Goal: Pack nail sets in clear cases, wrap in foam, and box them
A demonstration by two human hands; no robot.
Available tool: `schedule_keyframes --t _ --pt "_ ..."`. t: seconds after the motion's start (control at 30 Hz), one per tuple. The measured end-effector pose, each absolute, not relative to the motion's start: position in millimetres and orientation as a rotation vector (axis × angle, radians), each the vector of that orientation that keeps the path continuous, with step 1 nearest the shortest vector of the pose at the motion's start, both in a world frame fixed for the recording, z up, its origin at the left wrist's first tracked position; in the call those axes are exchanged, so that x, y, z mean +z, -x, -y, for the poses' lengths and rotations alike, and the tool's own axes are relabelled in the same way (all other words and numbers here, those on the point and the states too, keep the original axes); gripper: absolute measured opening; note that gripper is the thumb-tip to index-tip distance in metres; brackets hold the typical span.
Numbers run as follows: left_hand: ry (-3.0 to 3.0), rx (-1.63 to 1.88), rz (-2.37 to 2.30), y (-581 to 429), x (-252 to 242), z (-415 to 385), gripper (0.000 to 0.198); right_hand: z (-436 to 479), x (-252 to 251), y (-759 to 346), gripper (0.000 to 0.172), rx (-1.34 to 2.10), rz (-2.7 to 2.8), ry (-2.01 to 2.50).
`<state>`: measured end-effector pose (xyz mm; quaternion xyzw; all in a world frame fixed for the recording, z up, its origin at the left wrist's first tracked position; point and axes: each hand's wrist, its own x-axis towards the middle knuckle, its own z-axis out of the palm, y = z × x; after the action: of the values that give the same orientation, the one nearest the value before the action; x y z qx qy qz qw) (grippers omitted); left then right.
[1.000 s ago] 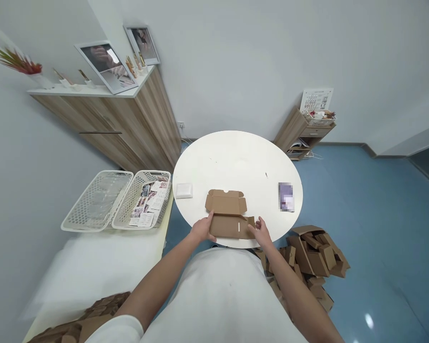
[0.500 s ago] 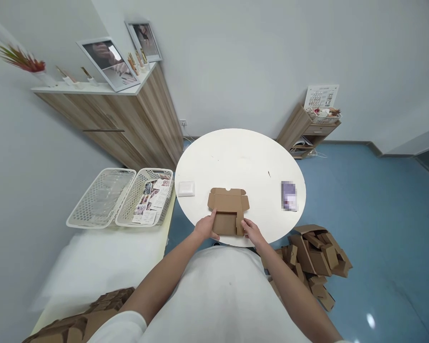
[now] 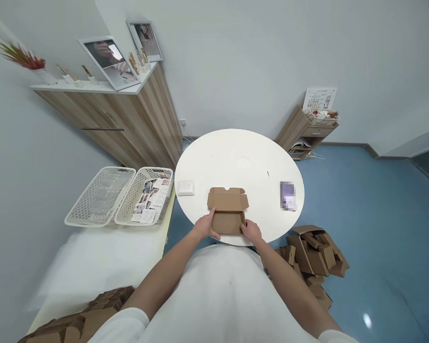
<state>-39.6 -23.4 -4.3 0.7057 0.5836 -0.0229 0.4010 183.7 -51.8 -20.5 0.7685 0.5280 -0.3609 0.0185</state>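
A brown cardboard box (image 3: 228, 222) lies at the near edge of the white oval table (image 3: 236, 157), its flapped lid (image 3: 228, 199) laid back away from me. Both long and short walls of its tray stand up. My left hand (image 3: 204, 226) grips the left wall, thumb along the side. At the right wall, my right hand (image 3: 251, 230) is closed with thumb and fingers pinching the cardboard. Left of the box sits a small white packet (image 3: 186, 187). Toward the right table edge is a blurred purple item (image 3: 288, 196).
Two white baskets (image 3: 143, 196) stand on a side table at left, one holding printed cards. Flat brown cardboard (image 3: 78, 319) is stacked at lower left. Folded boxes (image 3: 318, 257) pile on the blue floor at right. A wooden cabinet (image 3: 157, 114) stands behind at left.
The right side flap of the box has been folded down into the tray, forming a standing wall. My right hand has closed onto it; the left hand has hardly moved.
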Motion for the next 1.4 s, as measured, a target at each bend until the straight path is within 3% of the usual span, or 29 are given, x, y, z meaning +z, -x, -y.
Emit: schedule_keyframes --t 0.37,0.57,0.73,1.0,1.4 --pt "-1.843 0.1 -1.433 40 -11 26 0.124 51 -8 -176 0.023 -0.963 -1.619 -2.327" --pt "-1.828 0.201 -1.418 31 -6 41 0.119 60 -2 -186 0.042 -0.997 -1.617 -2.361" --pt "-1.542 0.435 -1.536 28 -11 67 0.098 73 1 -197 0.065 -1.187 -1.685 -2.475" --pt "-1.104 0.673 -1.487 12 -32 68 0.06 78 7 -207 0.074 -1.593 -1.807 -2.403" --pt "-1.019 0.514 -1.439 -31 -7 19 0.064 50 11 -260 0.074 -2.281 -1.491 -2.389"
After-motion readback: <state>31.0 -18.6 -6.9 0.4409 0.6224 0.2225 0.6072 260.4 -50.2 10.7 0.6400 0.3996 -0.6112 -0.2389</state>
